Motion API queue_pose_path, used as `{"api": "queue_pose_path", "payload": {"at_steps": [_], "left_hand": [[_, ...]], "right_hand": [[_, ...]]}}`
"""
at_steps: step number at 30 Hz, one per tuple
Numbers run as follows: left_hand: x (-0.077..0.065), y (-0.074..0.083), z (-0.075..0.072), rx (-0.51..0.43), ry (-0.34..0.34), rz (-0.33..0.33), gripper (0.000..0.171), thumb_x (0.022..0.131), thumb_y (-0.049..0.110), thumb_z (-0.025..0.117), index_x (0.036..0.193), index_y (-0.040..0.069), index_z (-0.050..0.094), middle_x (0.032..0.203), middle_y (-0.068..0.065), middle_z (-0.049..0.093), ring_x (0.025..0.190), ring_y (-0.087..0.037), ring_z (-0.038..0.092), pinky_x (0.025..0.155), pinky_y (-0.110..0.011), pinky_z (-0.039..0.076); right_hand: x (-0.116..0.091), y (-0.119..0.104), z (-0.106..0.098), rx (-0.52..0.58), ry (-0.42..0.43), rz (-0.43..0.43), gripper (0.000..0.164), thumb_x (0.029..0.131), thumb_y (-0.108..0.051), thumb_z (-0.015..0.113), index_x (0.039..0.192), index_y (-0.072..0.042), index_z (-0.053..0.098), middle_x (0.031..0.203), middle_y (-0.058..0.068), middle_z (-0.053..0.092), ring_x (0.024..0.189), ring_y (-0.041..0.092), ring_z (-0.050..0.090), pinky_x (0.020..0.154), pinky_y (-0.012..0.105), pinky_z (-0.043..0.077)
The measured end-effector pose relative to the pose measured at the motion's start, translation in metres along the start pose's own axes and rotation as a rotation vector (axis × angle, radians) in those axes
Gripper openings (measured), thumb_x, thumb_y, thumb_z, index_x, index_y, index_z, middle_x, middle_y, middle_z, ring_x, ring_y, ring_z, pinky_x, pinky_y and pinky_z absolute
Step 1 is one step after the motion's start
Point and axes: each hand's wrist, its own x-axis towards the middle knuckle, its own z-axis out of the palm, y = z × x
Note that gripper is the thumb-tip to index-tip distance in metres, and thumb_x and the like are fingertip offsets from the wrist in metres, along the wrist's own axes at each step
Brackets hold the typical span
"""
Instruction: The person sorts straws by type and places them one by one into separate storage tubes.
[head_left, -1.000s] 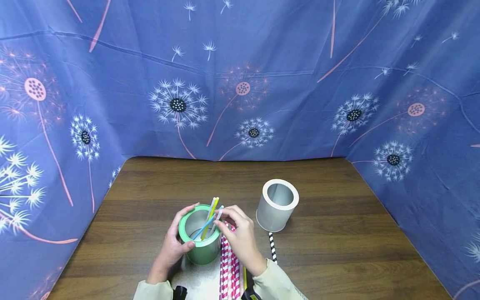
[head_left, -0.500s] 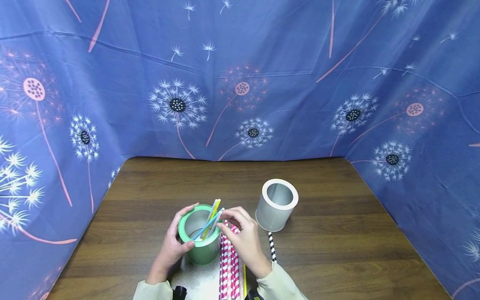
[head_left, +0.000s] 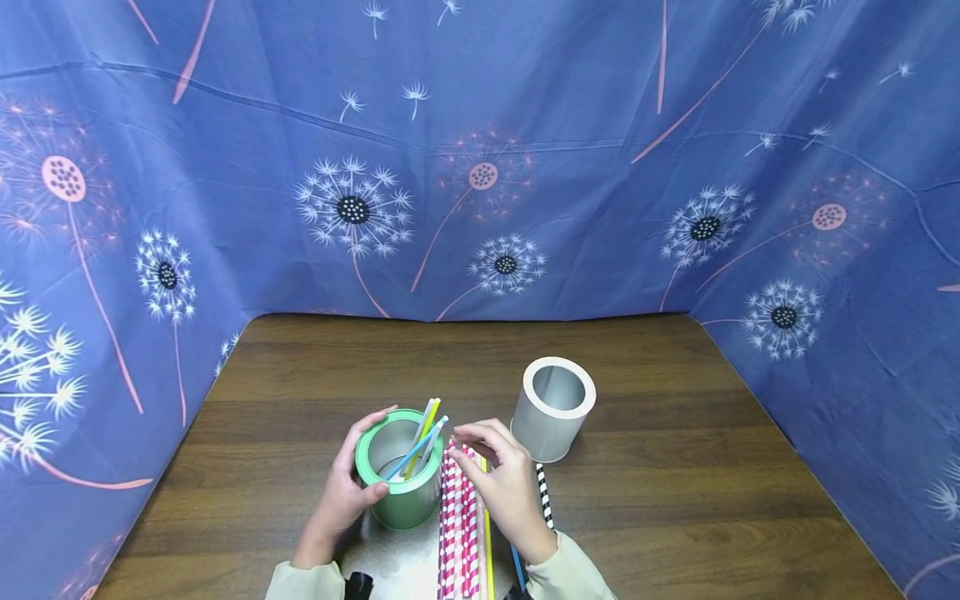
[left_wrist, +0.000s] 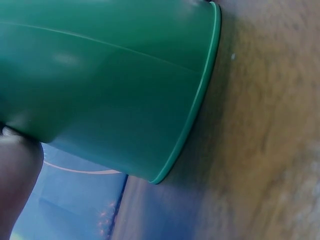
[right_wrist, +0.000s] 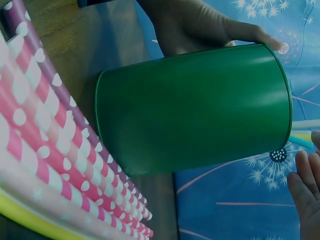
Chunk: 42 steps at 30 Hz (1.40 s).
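A green can [head_left: 405,510] stands upright on the table in the head view. My left hand [head_left: 339,493] grips its left side, the thumb over the near rim and the fingers round the far side. Several straws [head_left: 431,437], white, yellow and blue, lean inside it against the right rim. My right hand [head_left: 504,479] hovers just right of the can, thumb and fingers slightly apart with nothing between them. Below it lie several pink patterned straws [head_left: 459,533]. In the right wrist view, the fingertips [right_wrist: 300,172] show beside the rim of the can [right_wrist: 195,110].
A white can [head_left: 551,425] stands behind and right of my right hand. Beside my right forearm lie a black-and-white striped straw [head_left: 543,492] and a blue straw [head_left: 518,567]. A yellow straw [head_left: 490,562] borders the pink ones. Blue patterned cloth [head_left: 480,100] surrounds the table.
My right hand has let go of the white straw at the can's rim and moved to the right. The straw now leans in the can. My left hand has stayed in place.
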Motion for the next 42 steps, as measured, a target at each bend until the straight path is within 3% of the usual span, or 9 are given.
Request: {"api": "queue_pose_path", "payload": {"at_steps": [9, 17, 24, 30, 42], "left_hand": [[0.000, 0.000, -0.001, 0.005, -0.004, 0.003, 0.077, 0.083, 0.025, 0.073, 0.145, 0.000, 0.034, 0.150, -0.007, 0.045, 0.124, -0.021, 0.054, 0.099, -0.021, 0.044], [0.000, 0.000, -0.001, 0.002, -0.006, 0.015, 0.077, 0.082, 0.022, 0.073, 0.144, -0.002, 0.034, 0.150, -0.010, 0.044, 0.123, -0.021, 0.054, 0.100, -0.022, 0.045], [0.000, 0.001, 0.000, 0.008, -0.004, 0.014, 0.077, 0.083, 0.024, 0.073, 0.144, -0.001, 0.034, 0.150, -0.011, 0.044, 0.123, -0.014, 0.054, 0.099, -0.022, 0.045], [0.000, 0.001, 0.000, 0.014, -0.004, 0.011, 0.077, 0.084, 0.028, 0.073, 0.144, -0.001, 0.034, 0.150, -0.006, 0.045, 0.122, -0.014, 0.054, 0.098, -0.021, 0.045], [0.000, 0.000, -0.001, 0.014, -0.001, 0.007, 0.077, 0.083, 0.026, 0.073, 0.144, -0.001, 0.035, 0.150, -0.008, 0.045, 0.122, -0.012, 0.054, 0.098, -0.021, 0.045]], "right_hand": [[-0.006, 0.011, -0.006, 0.020, 0.013, 0.066, 0.021, 0.083, -0.004, 0.073, 0.103, -0.005, 0.068, 0.098, 0.008, 0.067, 0.092, 0.023, 0.071, 0.086, 0.026, 0.056], [-0.011, 0.026, -0.011, -0.056, 0.039, 0.121, 0.022, 0.081, -0.001, 0.074, 0.102, -0.003, 0.069, 0.096, 0.006, 0.068, 0.091, 0.024, 0.071, 0.085, 0.026, 0.056], [-0.016, 0.042, -0.014, -0.014, 0.073, 0.290, 0.022, 0.079, 0.002, 0.074, 0.101, -0.002, 0.069, 0.095, 0.012, 0.068, 0.092, 0.030, 0.070, 0.086, 0.028, 0.056], [-0.017, 0.051, -0.017, -0.013, 0.079, 0.328, 0.022, 0.079, 0.005, 0.073, 0.100, 0.003, 0.069, 0.094, 0.014, 0.069, 0.090, 0.028, 0.071, 0.083, 0.026, 0.056], [-0.015, 0.064, -0.033, -0.145, 0.041, 0.479, 0.024, 0.079, 0.005, 0.073, 0.102, 0.008, 0.069, 0.094, 0.017, 0.069, 0.085, 0.025, 0.072, 0.077, 0.019, 0.057]]}}
